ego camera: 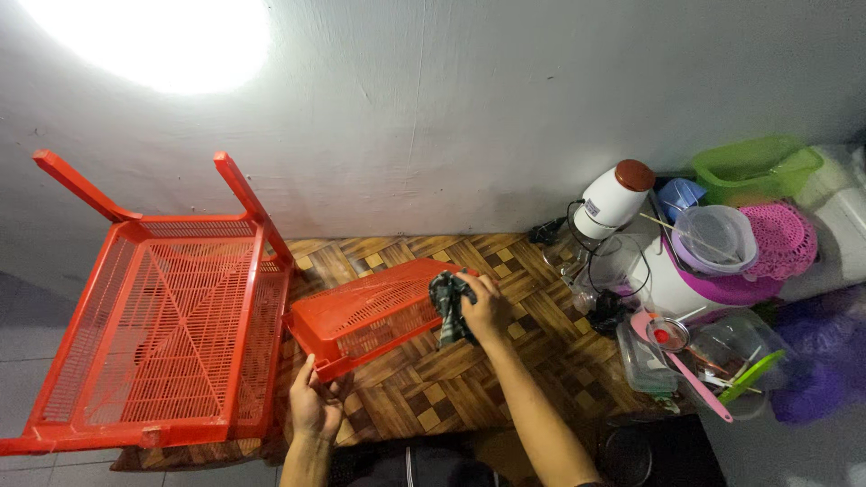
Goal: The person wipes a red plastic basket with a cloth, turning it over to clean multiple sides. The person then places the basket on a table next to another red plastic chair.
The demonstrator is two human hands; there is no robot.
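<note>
My left hand (315, 402) grips the near corner of a small red perforated plastic tray (365, 314), holding it tilted above the patterned floor mat. My right hand (485, 308) presses a dark checked cloth (448, 305) against the tray's far right end. A larger red plastic rack (162, 338) with two upright legs lies just left of the tray, its edge touching or nearly touching the tray.
A brown woven-pattern mat (505, 271) covers the floor against a grey wall. At right stands a cluster of kitchenware: a white jug with a brown lid (613, 198), a green basket (753, 169), a pink plate (780, 239), clear containers (717, 236), a pink ladle (695, 374).
</note>
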